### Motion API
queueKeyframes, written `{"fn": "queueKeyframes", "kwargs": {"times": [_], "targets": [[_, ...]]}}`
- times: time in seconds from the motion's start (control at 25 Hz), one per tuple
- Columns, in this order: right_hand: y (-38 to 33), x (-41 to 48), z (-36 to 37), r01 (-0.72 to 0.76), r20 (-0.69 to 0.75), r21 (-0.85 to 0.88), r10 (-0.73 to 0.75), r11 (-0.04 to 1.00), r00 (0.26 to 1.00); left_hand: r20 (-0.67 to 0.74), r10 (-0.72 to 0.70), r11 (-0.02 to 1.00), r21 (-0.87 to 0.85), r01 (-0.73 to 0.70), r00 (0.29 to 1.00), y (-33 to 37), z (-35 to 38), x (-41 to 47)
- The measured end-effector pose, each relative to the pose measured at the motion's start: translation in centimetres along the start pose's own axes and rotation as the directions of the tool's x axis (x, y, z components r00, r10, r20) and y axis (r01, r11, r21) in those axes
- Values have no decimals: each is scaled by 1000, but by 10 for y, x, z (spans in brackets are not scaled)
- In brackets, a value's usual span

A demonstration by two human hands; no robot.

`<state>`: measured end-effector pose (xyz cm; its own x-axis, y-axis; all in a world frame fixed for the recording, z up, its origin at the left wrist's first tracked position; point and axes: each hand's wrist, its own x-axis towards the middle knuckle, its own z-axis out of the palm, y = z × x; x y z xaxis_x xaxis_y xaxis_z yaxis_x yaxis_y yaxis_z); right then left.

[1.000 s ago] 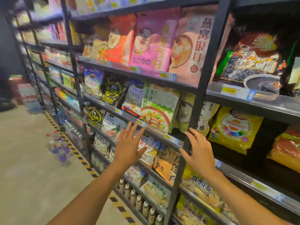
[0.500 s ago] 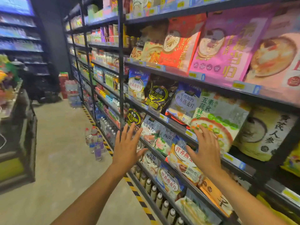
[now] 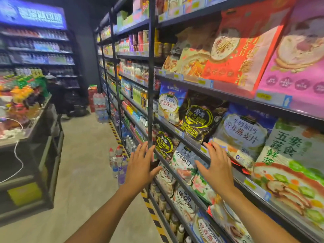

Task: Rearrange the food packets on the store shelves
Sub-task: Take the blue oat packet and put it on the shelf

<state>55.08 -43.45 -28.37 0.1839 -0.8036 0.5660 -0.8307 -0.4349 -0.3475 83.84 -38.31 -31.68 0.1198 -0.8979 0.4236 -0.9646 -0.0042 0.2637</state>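
Food packets fill the dark metal shelves on my right. A black sesame packet and a blue oat packet stand on one shelf, with a second blue oat packet to their right. My left hand is raised with straight, spread fingers in front of the black upright post, holding nothing. My right hand is open too, fingers spread, hovering in front of the shelf rail near the second blue oat packet's lower left corner. A smaller black packet sits one shelf lower, between my hands.
Water bottles stand on the floor by the yellow-black floor stripe. A counter with colourful goods stands at left. A pack of bottles sits farther down the aisle. Red and pink packets fill the upper shelf.
The view has swung left along the aisle. Both hands have shifted left along the shelves, staying open and spread, now framing the black sesame packets.
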Motion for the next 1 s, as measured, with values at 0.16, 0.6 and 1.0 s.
{"fn": "queueKeyframes", "kwargs": {"times": [0.16, 0.6, 1.0], "targets": [[12, 74, 57, -47, 47, 116, 42, 992, 998, 62, -13, 988, -151, 22, 998, -19, 27, 75], [19, 186, 176, -209, 207, 294, 151, 933, 967, 168, -46, 903, -414, 113, 985, -78, 106, 236], [4, 334, 282, -558, 266, 231, 500, 797, 824, 290, 113, 801, -592, 86, 950, -156, 168, 439]]}}
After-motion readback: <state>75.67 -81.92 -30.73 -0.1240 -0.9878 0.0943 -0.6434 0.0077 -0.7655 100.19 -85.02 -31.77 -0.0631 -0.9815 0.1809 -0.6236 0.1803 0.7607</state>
